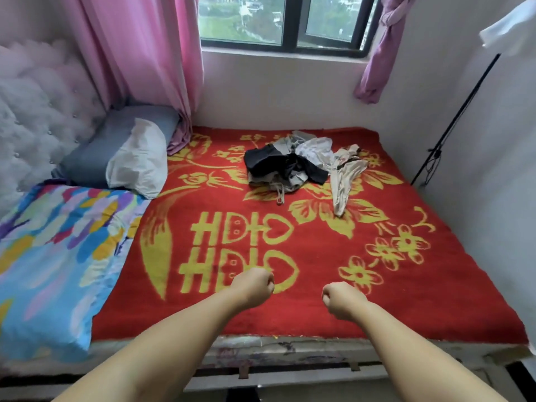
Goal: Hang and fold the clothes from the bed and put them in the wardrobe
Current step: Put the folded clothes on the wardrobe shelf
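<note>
Two bare arms reach out over the near edge of the bed. The left hand [256, 282] is curled into a fist and holds nothing. The right hand [339, 298] is curled into a fist too, and it is empty as well. Both hang just above the red blanket [319, 309] with yellow flowers.

The pile of clothes [293, 165] lies far from the hands, on the far part of the bed, near the wall under the window [285, 21]. In it there is a black garment [262, 161], a white one [316, 149] behind it, and a cream patterned one [345, 175] that trails toward the near side. Thin straps [280, 192] poke out at the front. They all look soft, light and floppy, so they will sag when lifted. They are tangled, so I think it is best to lift one piece at a time, by a shoulder or a waistband, not by a thin strap.

No wardrobe and no hangers can be seen. No box or basket is in view either.

On the left lie a gray and white pillow [127, 158] and a bright quilt [55, 250]. Pink curtains [145, 53] hang by the window. A thin black stand [452, 123], maybe for a lamp, leans at the right wall.
</note>
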Available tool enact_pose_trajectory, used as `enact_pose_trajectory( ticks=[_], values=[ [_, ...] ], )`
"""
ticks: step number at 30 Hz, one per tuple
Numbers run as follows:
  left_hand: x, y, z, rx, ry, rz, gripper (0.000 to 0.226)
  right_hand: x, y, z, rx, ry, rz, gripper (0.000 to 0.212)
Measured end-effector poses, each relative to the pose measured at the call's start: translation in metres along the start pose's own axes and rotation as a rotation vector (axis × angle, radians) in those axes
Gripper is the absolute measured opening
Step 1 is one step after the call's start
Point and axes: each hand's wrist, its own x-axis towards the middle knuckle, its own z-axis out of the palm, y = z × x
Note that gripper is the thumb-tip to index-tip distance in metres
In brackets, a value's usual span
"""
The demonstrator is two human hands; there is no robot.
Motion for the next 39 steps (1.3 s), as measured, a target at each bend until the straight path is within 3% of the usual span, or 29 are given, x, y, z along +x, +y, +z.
enact_pose_trajectory(
  ticks=[9, 19, 26, 29, 34, 37, 39],
  values=[
    [0.197, -0.06, -0.058, 0.029, -0.099, -0.055, 0.032, 0.186, -0.008, -0.066, 0.114, 0.067, 0.036, 0.032],
    [0.356, -0.122, 0.017, -0.019, -0.276, -0.151, 0.032, 0.397, 0.029, -0.015, 0.192, -0.09, 0.079, 0.035],
    [0.502, -0.174, 0.021, 0.011, -0.051, -0.225, 0.041, 0.565, 0.018, 0.012, 0.241, 0.158, -0.022, 0.045],
    [0.571, -0.179, 0.003, 0.039, 0.206, -0.231, 0.054, 0.603, 0.021, 0.042, 0.035, 0.111, -0.059, 0.055],
    [0.696, -0.198, -0.059, 0.153, 0.642, -0.224, 0.083, 0.616, 0.028, 0.076, -0.016, 0.447, -0.088, 0.059],
    [0.75, -0.205, -0.087, 0.004, 0.732, -0.332, 0.081, 0.616, 0.027, 0.079, -0.042, 0.494, -0.102, 0.059],
    [0.764, -0.21, -0.091, -0.122, 0.675, -0.327, 0.065, 0.615, 0.025, 0.076, -0.043, 0.486, -0.099, 0.059]
  ],
)
